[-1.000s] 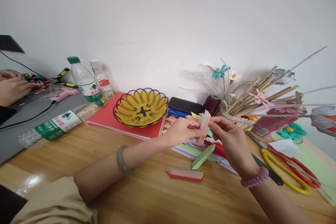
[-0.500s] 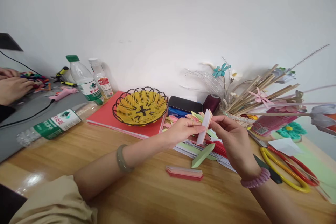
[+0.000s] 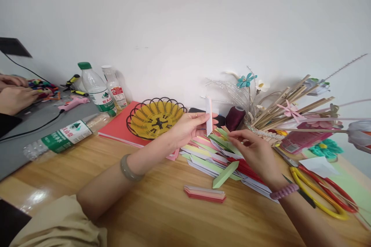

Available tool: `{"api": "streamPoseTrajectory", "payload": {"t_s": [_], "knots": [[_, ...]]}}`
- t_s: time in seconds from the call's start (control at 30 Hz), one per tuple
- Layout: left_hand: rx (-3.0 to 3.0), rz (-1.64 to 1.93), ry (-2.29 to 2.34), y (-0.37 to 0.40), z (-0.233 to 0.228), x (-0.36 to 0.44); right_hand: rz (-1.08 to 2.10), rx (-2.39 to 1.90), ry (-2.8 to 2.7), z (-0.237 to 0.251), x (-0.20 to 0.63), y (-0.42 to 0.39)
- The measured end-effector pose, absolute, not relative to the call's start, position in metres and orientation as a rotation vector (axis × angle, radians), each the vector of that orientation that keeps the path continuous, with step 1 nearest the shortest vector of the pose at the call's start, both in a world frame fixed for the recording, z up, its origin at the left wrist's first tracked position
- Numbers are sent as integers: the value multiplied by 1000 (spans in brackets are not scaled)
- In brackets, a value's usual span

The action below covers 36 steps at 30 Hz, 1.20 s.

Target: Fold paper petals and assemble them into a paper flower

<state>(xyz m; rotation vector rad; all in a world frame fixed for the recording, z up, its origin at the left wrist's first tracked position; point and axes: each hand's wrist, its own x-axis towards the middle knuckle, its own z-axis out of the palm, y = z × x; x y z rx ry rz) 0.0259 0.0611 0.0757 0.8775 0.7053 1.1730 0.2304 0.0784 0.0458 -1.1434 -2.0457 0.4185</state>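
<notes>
My left hand [image 3: 189, 126] holds a folded pink-white paper strip [image 3: 209, 115] upright, just right of the yellow wire basket [image 3: 156, 117]. Lower down, my right hand [image 3: 255, 151] has its fingertips pinched on a green folded paper piece [image 3: 223, 142] on top of the spread pile of coloured paper pieces [image 3: 203, 154]. A loose green folded piece [image 3: 225, 174] and a small stack of pink folded strips [image 3: 204, 193] lie on the wooden table [image 3: 162, 216] in front of my hands.
The basket sits on a red folder [image 3: 121, 129]. Water bottles [image 3: 94, 88] stand and lie at the left, beside a grey mat with a pink glue gun [image 3: 72, 103] and another person's hands [image 3: 13, 94]. Yellow and red scissors [image 3: 321, 189], a maroon thread spool [image 3: 234, 117] and paper flowers on sticks [image 3: 290, 112] are at the right.
My hands parted: the left lifted the folded strip up and away alone, while the right let it go and dropped to the pile, pinching a green piece.
</notes>
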Motion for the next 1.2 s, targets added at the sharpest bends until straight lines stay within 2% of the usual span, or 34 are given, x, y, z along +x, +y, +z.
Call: {"api": "streamPoseTrajectory", "payload": {"t_s": [0.33,0.6,0.87,1.2], "knots": [[788,1202,654,67,72,23,-138,-1059,-2535,27,181,74],[819,1212,657,69,71,23,-273,-1130,-2591,20,178,73],[817,1225,654,68,70,23,-77,-1123,-2532,19,177,73],[815,1356,568,67,84,11,559,-1165,-2054,51,196,79]]}}
